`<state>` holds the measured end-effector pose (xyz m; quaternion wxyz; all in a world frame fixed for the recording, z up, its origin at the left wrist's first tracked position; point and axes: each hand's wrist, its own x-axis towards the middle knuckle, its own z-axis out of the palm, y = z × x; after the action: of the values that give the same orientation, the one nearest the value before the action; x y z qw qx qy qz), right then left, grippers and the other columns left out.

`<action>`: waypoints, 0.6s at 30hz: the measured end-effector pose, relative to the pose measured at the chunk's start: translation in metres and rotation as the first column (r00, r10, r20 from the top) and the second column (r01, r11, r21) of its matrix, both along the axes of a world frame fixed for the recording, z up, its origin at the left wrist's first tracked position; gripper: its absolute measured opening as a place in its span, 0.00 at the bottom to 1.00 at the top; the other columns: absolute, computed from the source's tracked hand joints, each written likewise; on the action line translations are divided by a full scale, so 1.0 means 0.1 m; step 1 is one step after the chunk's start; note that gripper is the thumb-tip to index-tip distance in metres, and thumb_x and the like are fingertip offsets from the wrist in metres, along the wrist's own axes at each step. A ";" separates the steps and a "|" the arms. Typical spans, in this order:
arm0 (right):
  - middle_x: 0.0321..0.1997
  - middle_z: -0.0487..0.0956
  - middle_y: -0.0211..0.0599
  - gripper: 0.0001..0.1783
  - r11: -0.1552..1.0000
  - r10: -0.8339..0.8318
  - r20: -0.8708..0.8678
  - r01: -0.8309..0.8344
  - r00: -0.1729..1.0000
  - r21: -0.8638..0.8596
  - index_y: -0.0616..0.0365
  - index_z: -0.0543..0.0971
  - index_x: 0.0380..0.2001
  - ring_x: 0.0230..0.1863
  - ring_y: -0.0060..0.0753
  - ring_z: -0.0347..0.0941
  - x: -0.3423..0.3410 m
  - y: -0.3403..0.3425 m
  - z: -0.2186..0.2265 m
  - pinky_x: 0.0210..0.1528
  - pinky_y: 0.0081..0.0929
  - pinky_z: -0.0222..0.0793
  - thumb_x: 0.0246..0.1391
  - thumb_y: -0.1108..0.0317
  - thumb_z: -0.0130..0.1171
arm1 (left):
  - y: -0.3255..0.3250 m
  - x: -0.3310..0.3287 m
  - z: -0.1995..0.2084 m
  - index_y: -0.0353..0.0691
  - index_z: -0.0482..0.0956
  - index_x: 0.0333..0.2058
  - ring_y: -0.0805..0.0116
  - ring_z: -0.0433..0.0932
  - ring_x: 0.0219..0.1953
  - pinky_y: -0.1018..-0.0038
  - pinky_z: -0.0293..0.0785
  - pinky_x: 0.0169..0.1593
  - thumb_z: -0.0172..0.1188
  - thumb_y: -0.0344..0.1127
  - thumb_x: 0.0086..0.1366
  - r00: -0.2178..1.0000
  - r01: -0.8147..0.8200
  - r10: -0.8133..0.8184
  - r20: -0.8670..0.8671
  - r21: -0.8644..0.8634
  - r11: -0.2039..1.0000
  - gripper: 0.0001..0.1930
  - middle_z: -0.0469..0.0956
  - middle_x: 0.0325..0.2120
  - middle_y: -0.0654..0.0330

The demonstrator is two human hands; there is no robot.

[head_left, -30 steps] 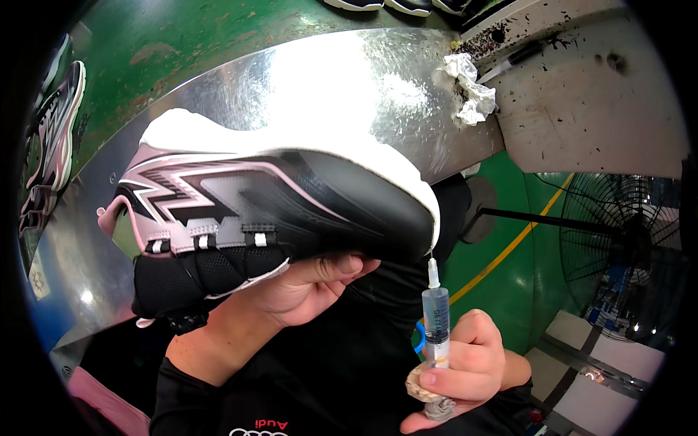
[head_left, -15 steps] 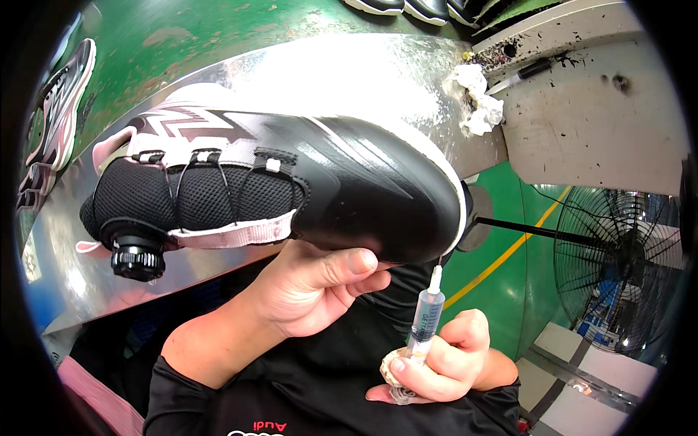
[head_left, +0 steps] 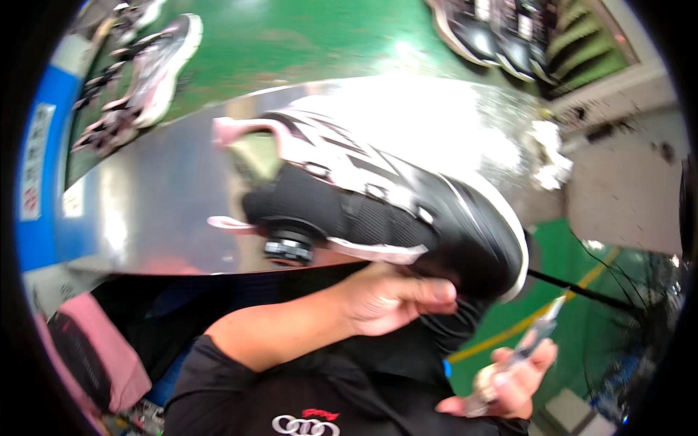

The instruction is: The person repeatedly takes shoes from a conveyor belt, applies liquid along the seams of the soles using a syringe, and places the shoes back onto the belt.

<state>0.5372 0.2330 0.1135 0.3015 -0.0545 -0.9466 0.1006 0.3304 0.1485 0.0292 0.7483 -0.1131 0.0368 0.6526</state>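
Head view: gripping a black, pink and white shoe near its toe with the left hand, with the thumb against the near side and the other fingers partly hidden. Keeping that shoe tilted over a shiny metal table, with the heel end off to the left of the left hand, the white sole edge facing away from both hands and the laced upper turned toward them. Showing a round black dial on the shoe, to the left of the left hand and a little beyond it.

Curling the right hand round a clear syringe, blurred, with its tip aimed up and away, near the toe but apart from it. Wearing a black top, between the two forearms.

Seeing crumpled white tissue well beyond the right hand, beside a pale panel. Looking far past the left hand, over green floor, to similar shoes on the left, and past the right hand to dark shoes.
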 end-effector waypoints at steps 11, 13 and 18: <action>0.38 0.74 0.33 0.36 0.942 -0.168 -0.025 0.153 0.985 -0.298 0.60 0.74 0.42 0.41 0.36 0.60 -0.84 1.27 -0.95 0.46 0.30 0.60 0.32 0.49 0.73 | -1.14 -0.37 0.28 0.33 0.53 0.61 0.62 0.69 0.55 0.67 0.64 0.59 0.68 0.26 0.42 0.783 -0.285 0.097 -0.614 -0.215 0.934 0.46 0.67 0.54 0.52; 0.38 0.72 0.33 0.35 0.911 -0.177 -0.042 0.147 0.983 -0.385 0.60 0.74 0.43 0.42 0.36 0.59 -0.95 1.29 -1.02 0.46 0.29 0.60 0.30 0.55 0.74 | -0.91 -0.48 0.28 0.33 0.53 0.61 0.62 0.70 0.55 0.66 0.65 0.59 0.68 0.26 0.42 0.730 -0.309 0.121 -0.673 -0.167 0.936 0.46 0.68 0.53 0.53; 0.36 0.71 0.32 0.36 0.862 -0.231 -0.052 0.179 0.972 -0.475 0.60 0.74 0.44 0.42 0.34 0.59 -1.02 1.23 -1.04 0.46 0.26 0.61 0.27 0.63 0.76 | 0.21 -1.08 0.23 0.32 0.62 0.55 0.63 0.74 0.49 0.67 0.71 0.52 0.65 0.34 0.53 0.557 -0.411 0.267 -0.786 0.019 0.912 0.32 0.73 0.47 0.54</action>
<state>0.4349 0.3559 0.0095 0.3387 -0.2203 -0.8657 0.2955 0.2221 0.1697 0.0524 0.5061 0.1110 0.3864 0.7631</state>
